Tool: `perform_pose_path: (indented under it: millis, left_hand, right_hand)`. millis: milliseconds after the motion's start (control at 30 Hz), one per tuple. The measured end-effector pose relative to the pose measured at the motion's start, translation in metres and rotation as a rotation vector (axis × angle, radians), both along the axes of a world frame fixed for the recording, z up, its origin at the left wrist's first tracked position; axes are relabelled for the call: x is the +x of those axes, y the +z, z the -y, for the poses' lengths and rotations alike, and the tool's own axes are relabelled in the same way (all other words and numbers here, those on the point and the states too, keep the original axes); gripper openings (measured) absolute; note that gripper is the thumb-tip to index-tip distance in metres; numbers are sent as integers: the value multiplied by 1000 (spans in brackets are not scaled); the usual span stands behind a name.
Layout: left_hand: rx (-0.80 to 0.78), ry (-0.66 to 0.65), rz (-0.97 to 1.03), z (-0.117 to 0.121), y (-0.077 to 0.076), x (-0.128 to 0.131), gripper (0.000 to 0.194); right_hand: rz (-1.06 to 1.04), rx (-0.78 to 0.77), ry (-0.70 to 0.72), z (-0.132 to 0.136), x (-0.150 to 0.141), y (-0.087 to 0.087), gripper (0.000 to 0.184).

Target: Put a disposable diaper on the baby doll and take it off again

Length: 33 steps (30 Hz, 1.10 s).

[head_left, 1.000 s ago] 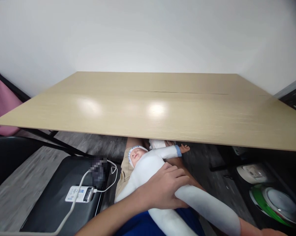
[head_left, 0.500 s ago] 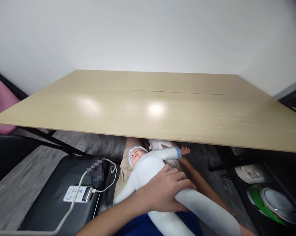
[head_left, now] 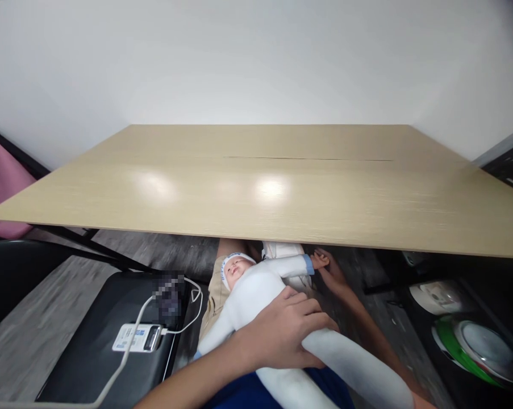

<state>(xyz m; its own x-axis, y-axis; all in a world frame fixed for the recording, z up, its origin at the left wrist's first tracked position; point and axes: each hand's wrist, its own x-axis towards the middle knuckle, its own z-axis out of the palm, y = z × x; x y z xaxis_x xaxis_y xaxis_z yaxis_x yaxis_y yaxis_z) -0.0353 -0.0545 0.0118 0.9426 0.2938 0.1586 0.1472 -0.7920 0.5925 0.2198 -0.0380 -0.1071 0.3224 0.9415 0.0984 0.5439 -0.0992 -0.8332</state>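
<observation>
A baby doll (head_left: pixel 251 292) in a white suit and a white cap lies on my lap, just below the near edge of the wooden table (head_left: pixel 256 187), head toward the table. My left hand (head_left: pixel 284 332) is closed over the doll's middle, where the white legs begin. My right hand (head_left: pixel 332 271) reaches forward under the table edge and meets the doll's small outstretched hand (head_left: pixel 319 260) by its blue cuff. The right fingers are partly hidden there, so their grip is unclear.
A black seat (head_left: pixel 90 346) at my left carries a white power bank (head_left: pixel 137 337) with a white cable. A pink cushion (head_left: pixel 0 182) shows at far left. On the floor to my right stand a white appliance (head_left: pixel 435 295) and a green-rimmed lid (head_left: pixel 478 349).
My right arm has slid forward along the doll's side, and its hand now shows at the doll's outstretched hand. My left hand stays on the doll's middle.
</observation>
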Motion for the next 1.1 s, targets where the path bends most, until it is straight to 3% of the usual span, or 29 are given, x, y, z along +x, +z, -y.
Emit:
perform_pose_path:
  millis: [67, 167, 267, 367, 500, 667, 767, 933, 1100]
  left_hand:
    - [10, 6, -4, 2, -1, -1, 54]
    - [19, 30, 1, 5, -1, -3, 51]
    - [19, 50, 2, 9, 0, -5, 49]
    - [22, 62, 3, 11, -1, -5, 43]
    - [41, 71, 17, 12, -3, -6, 44]
    - [95, 104, 27, 17, -3, -10, 41]
    - [111, 126, 14, 22, 3, -16, 40]
    - [142, 121, -55, 30, 24, -31, 77]
    - [138, 101, 106, 34, 46, -54, 67]
  right_hand:
    - [-55, 20, -14, 15, 15, 0, 46]
    - [-70, 97, 20, 42, 30, 24, 53]
    - [103, 165, 190, 54, 26, 63, 43]
    - [341, 206, 441, 43, 2, 89, 43]
    - [516, 104, 699, 5, -35, 94, 50]
    - [642, -87, 835, -29, -66, 93, 41]
    - [699, -59, 888, -34, -78, 101, 35]
    - [716, -20, 908, -31, -94, 123, 33]
    - [569, -2, 880, -26, -102, 139, 39]
